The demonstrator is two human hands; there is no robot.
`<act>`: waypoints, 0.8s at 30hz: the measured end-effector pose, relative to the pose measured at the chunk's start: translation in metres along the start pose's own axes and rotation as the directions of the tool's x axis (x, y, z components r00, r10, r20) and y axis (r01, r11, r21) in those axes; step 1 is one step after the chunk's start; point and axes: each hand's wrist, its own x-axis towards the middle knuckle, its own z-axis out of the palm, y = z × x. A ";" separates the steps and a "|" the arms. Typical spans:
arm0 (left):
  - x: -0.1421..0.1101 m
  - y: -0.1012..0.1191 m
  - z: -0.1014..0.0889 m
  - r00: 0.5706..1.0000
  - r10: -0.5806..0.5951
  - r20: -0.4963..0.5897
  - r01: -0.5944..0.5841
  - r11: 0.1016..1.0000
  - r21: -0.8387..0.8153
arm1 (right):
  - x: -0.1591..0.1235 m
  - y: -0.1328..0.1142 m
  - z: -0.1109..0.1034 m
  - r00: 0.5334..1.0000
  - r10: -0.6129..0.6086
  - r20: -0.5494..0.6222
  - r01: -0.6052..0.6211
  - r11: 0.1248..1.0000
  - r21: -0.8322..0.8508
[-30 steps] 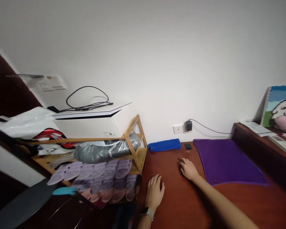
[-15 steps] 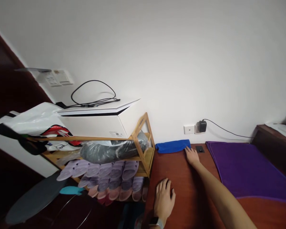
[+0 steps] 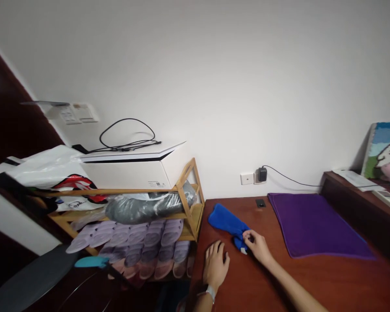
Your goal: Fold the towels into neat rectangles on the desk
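R hand [image 3: 257, 248] pinching the near end of blue towel [image 3: 225, 221], fingers seemingly closed on it, though exact grip's hard to see. Towel lies crumpled on desk [image 3: 312, 286], lower middle of frame, near purple mat [image 3: 315, 225]. L hand [image 3: 216, 266] open, palm down on desk, just beside towel; watch [image 3: 208, 292] on wrist.

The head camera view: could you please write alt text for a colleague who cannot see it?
The right hand pinches the end of a blue towel on a wooden desk, beside a purple mat. The left hand, wearing a watch, rests on the desk.
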 end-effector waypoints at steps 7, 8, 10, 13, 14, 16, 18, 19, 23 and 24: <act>-0.002 0.035 -0.037 1.000 -0.008 -0.029 -0.004 0.917 -0.399 | -0.070 -0.097 -0.061 0.964 0.257 0.062 -0.240 0.753 0.613; -0.008 0.046 -0.041 1.000 -0.012 -0.025 0.000 0.906 -0.423 | -0.077 -0.107 -0.069 0.963 0.259 0.070 -0.244 0.737 0.630; -0.025 0.074 -0.048 1.000 -0.024 -0.012 0.015 0.873 -0.487 | -0.093 -0.119 -0.082 0.963 0.256 0.085 -0.250 0.729 0.637; -0.057 0.125 -0.063 0.994 -0.099 0.048 0.103 0.675 -0.730 | -0.120 -0.126 -0.086 0.970 0.225 0.092 -0.235 0.769 0.595; -0.066 0.142 -0.070 0.990 -0.120 0.080 0.135 0.571 -0.809 | -0.130 -0.127 -0.085 0.971 0.223 0.086 -0.231 0.781 0.580; -0.079 0.170 -0.087 0.981 -0.137 0.135 0.178 0.392 -0.903 | -0.148 -0.131 -0.082 0.969 0.237 0.073 -0.235 0.786 0.571; -0.085 0.189 -0.106 0.979 -0.133 0.153 0.190 0.339 -0.921 | -0.165 -0.136 -0.080 0.966 0.246 0.083 -0.247 0.772 0.585; -0.085 0.195 -0.114 0.979 -0.134 0.154 0.191 0.335 -0.923 | -0.172 -0.139 -0.081 0.965 0.244 0.095 -0.252 0.765 0.593; -0.078 0.196 -0.143 0.988 -0.126 0.084 0.131 0.430 -0.893 | -0.186 -0.149 -0.100 0.971 0.209 0.114 -0.237 0.811 0.535; -0.075 0.192 -0.150 0.989 -0.135 0.053 0.110 0.460 -0.881 | -0.186 -0.150 -0.109 0.975 0.199 0.101 -0.223 0.837 0.500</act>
